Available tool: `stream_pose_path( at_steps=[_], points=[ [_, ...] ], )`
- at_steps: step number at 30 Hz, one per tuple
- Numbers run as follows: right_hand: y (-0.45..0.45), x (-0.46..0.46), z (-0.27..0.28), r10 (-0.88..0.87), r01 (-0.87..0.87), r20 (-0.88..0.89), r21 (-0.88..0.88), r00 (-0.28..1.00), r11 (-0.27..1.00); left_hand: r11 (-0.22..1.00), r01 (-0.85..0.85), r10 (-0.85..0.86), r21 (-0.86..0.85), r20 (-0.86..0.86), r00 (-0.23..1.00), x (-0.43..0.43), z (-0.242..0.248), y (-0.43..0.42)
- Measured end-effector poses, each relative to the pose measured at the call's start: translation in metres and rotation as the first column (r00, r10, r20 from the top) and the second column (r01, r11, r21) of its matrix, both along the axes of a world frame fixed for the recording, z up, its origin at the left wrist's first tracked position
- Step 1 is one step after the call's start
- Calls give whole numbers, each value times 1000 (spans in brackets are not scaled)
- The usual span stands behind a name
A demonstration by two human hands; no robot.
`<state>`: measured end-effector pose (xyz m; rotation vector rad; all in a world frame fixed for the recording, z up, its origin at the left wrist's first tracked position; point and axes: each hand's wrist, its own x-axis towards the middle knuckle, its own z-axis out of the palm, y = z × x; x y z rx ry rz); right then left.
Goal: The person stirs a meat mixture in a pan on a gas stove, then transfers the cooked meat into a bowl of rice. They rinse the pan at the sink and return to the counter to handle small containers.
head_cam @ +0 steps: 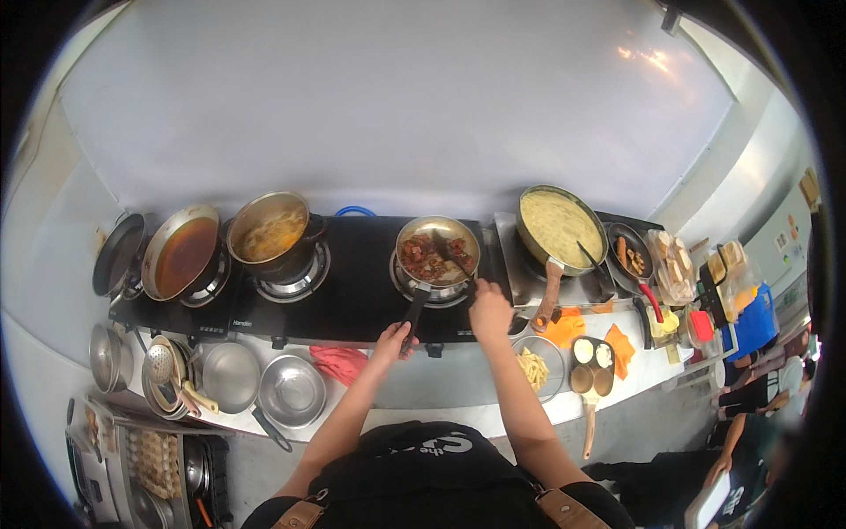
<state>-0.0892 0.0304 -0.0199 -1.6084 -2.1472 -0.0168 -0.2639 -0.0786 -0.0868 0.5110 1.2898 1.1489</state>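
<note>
My left hand is closed around the black handle of a frying pan that sits over a gas burner. Browned, chopped pieces of food lie in the pan. At the pan's right rim, my right hand grips a dark utensil, probably a spatula, whose blade is among the food. Its handle is mostly hidden by the fingers. To the right, a large pan of pale yellow creamy food stands on another stove, with a dark utensil leaning in it.
Left on the stove stand a pot of bubbling oil, a pan of reddish-brown liquid and a dark pan. Metal bowls, a bowl of fries and a four-cup pan line the near counter. People are at right.
</note>
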Motion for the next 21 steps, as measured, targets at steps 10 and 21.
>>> stream_pose_path(
  at_steps=[10, 21],
  points=[
    [-1, 8, -27, -64, 64, 78, 1, 995, 998, 1000, 3, -3, 20, -17, 1000, 5, 0, 6],
    [-44, -17, -81, -297, -22, -916, -314, 269, 949, 992, -38, 53, 118, -135, 989, 21, -9, -37]
  ],
)
